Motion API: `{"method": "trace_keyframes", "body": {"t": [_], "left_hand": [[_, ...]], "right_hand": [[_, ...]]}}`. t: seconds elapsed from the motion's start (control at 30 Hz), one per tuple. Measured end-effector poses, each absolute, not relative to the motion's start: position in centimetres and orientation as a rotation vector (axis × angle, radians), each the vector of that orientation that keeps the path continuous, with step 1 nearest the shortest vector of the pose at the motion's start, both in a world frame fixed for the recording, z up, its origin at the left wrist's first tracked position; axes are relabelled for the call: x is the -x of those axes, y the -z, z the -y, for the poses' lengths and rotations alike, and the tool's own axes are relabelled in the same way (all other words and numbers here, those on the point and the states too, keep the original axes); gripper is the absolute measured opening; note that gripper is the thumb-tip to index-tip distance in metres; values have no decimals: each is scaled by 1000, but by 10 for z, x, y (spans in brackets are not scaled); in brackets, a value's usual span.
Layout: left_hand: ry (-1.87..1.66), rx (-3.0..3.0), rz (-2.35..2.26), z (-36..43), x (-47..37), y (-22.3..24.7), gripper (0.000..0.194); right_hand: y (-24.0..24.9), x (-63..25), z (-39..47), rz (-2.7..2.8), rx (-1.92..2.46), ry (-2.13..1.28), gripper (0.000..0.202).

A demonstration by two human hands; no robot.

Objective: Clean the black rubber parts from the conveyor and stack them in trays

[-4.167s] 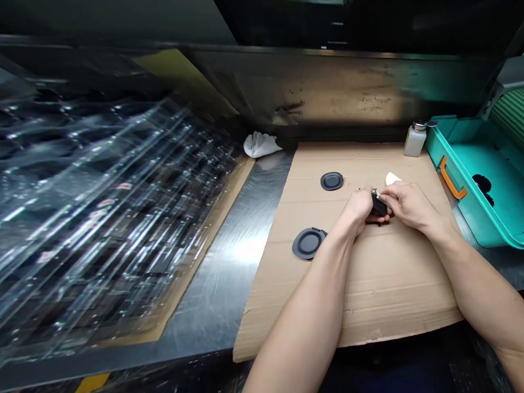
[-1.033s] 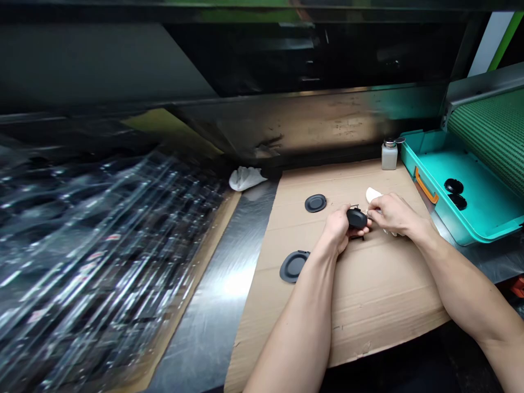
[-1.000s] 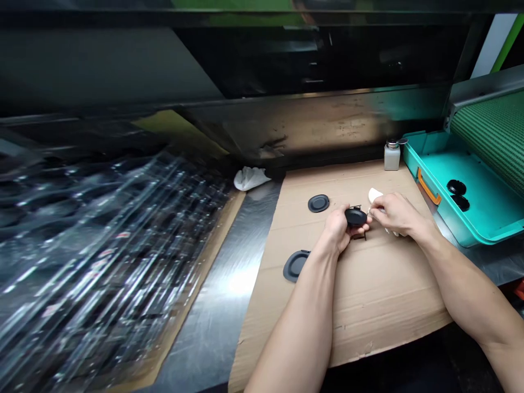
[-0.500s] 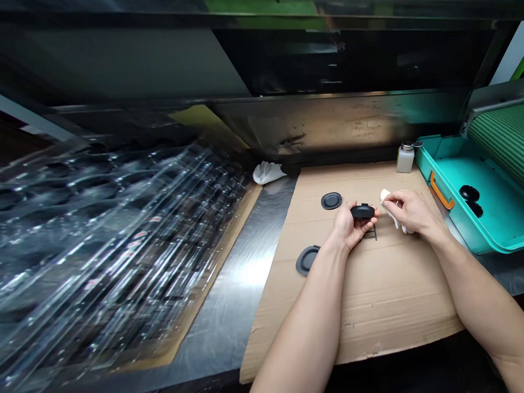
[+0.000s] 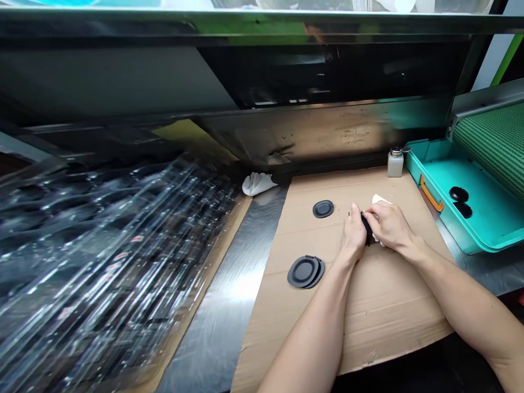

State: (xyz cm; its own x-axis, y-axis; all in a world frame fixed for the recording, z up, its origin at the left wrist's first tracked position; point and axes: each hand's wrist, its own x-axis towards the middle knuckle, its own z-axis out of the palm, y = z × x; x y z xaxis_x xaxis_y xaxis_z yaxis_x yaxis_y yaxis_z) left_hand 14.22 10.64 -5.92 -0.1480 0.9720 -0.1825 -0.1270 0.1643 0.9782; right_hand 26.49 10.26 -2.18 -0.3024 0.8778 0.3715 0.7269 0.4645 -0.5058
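Observation:
My left hand [image 5: 354, 233] is closed on a small black oval plastic part [image 5: 365, 224], held just above the cardboard sheet [image 5: 393, 322]. Pinched in my right hand [image 5: 391, 225] is a white cloth [image 5: 380, 200], and its fingers meet the black part. Most of the part is hidden behind the fingers. To the left of my hands lies a single black oval cover [image 5: 323, 208]. Nearer to me, two similar covers [image 5: 303, 272] overlap on the cardboard.
Clear plastic blister trays [image 5: 123, 262] are stacked on the left. A crumpled white cloth [image 5: 257, 184] lies behind. At the back right stands a pump bottle [image 5: 395, 164] beside a teal bin [image 5: 487, 234] holding black round parts [image 5: 459, 194]. A green conveyor belt [image 5: 491, 131] is beyond.
My right hand has moved left with the white cloth and now meets the black part. My left hand has turned, its fingers now wrapped around the part. The camera view has shifted slightly.

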Motion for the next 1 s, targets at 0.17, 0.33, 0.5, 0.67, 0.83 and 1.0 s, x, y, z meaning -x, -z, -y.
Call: {"method": "trace_keyframes", "body": {"t": [0.17,0.33,0.5,0.67,0.83,1.0], "left_hand": [[-1434,-786,-1287,-109,-142,63,60],[-1317,-745,-1238,-110,-146,63,58],[-1388,-804,-1264,-109,-146,66,57],[-1311,-797,-1260,-108,-149,67,58],[-1287,-632,-1263,-113,-150,57,49],[-1132,-440,-1150,-120,-146,47,49]], "right_hand": [[16,-268,-99,2355,1068,-437,19],[15,-274,-103,2329,1333,-283,21],[13,-274,-104,2403,1218,-430,19],[13,-279,-104,2354,1406,-390,20],[17,-284,-109,2284,1537,-342,19],[18,-287,-115,2067,1476,-261,19]]}}
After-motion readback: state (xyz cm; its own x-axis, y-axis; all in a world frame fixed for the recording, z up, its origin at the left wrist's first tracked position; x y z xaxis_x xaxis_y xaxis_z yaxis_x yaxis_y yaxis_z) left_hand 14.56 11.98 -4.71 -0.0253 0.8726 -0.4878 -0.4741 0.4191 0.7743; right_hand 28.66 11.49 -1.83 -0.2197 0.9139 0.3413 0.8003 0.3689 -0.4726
